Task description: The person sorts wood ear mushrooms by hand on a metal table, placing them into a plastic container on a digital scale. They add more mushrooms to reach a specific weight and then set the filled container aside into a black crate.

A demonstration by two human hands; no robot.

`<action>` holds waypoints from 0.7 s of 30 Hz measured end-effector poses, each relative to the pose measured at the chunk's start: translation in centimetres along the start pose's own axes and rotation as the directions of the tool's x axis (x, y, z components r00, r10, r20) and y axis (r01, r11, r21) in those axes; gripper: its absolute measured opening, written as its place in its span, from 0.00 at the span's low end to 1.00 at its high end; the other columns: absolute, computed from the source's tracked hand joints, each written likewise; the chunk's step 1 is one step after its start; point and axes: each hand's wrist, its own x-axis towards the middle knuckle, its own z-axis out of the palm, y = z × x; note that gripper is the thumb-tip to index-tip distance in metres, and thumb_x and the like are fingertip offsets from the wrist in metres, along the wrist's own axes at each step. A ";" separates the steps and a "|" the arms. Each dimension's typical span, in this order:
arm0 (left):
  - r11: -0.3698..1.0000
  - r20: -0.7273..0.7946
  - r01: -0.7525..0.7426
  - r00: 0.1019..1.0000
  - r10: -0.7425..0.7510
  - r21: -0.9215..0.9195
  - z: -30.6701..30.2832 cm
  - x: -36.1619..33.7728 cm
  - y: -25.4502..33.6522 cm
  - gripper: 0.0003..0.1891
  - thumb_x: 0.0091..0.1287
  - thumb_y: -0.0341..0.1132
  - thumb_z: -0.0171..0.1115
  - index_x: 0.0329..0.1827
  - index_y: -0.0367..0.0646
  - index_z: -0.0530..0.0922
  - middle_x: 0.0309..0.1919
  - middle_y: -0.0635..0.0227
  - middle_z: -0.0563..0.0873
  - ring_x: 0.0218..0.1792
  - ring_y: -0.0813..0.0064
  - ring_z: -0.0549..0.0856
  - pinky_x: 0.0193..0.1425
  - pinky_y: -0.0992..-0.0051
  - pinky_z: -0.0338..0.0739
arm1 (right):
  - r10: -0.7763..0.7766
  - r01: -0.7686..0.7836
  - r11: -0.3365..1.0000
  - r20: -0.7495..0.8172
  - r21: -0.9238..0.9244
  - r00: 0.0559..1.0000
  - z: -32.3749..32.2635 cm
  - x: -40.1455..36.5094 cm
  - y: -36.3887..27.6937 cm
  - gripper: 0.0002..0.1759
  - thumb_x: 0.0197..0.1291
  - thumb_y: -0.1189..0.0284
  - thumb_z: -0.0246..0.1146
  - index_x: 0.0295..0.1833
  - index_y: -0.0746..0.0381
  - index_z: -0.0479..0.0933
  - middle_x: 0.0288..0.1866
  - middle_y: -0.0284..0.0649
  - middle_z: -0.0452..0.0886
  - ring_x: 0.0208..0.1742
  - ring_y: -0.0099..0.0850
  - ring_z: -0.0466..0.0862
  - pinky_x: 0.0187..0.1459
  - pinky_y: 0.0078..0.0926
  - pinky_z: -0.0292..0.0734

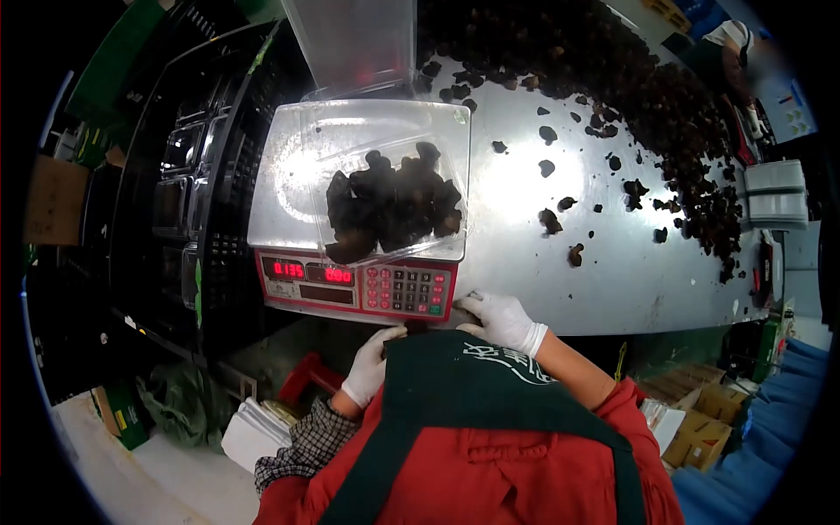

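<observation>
A red and silver weighing scale (280, 299) stands on the metal table, its display lit with 0.135 and 0.00. On its plate rests a clear plastic tray (302, 175) of dark, wrinkled pieces (394, 197) that look like dried wood ear fungus. My right hand (503, 321), in a white glove, is by the scale's lower right corner, fingers apart and nothing visible in them. My left hand (369, 363), also gloved, has its fingers stretched toward the table edge just below the scale. The apron partly hides its fingertips.
Loose dark pieces are heaped along the back and right of the metal table (525, 262). A clear bin (354, 44) stands behind the scale. At left, a black crate (223, 175) holds clear plastic boxes. Another person (731, 52) is at the far right.
</observation>
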 end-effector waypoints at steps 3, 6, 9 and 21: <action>0.922 0.118 0.233 0.971 -0.206 -0.310 1.2 1.3 0.8 0.16 0.67 0.32 0.60 0.54 0.34 0.76 0.52 0.62 0.78 0.51 0.75 0.79 0.56 0.77 0.75 | 0.081 -0.074 0.994 0.084 -0.083 0.993 0.3 0.5 -0.6 0.13 0.59 0.63 0.62 0.45 0.58 0.75 0.40 0.42 0.78 0.39 0.41 0.82 0.39 0.36 0.79; 0.781 0.083 0.395 0.909 -0.408 -0.484 3.0 1.7 1.6 0.13 0.67 0.35 0.62 0.47 0.33 0.78 0.44 0.63 0.82 0.41 0.81 0.81 0.46 0.80 0.77 | 0.061 -0.059 0.994 0.012 -0.096 0.998 1.4 0.3 -0.3 0.11 0.59 0.64 0.61 0.43 0.59 0.74 0.40 0.41 0.78 0.37 0.41 0.82 0.36 0.37 0.78; 0.788 -0.097 0.438 0.846 -0.524 -0.433 3.9 2.6 3.2 0.13 0.67 0.39 0.64 0.34 0.35 0.80 0.26 0.69 0.84 0.27 0.83 0.80 0.32 0.82 0.75 | -0.002 0.001 0.999 -0.045 -0.041 0.999 1.8 -0.2 0.0 0.08 0.59 0.66 0.60 0.38 0.59 0.77 0.37 0.42 0.79 0.36 0.42 0.81 0.35 0.38 0.78; 0.878 -0.659 0.409 0.735 -0.156 0.248 7.0 3.6 3.0 0.22 0.52 0.42 0.76 0.36 0.35 0.74 0.15 0.67 0.74 0.17 0.68 0.77 0.28 0.68 0.73 | 0.313 -0.300 0.947 -0.546 0.116 0.777 -7.5 -5.4 8.8 0.08 0.56 0.74 0.62 0.43 0.61 0.78 0.38 0.45 0.79 0.38 0.41 0.81 0.39 0.34 0.78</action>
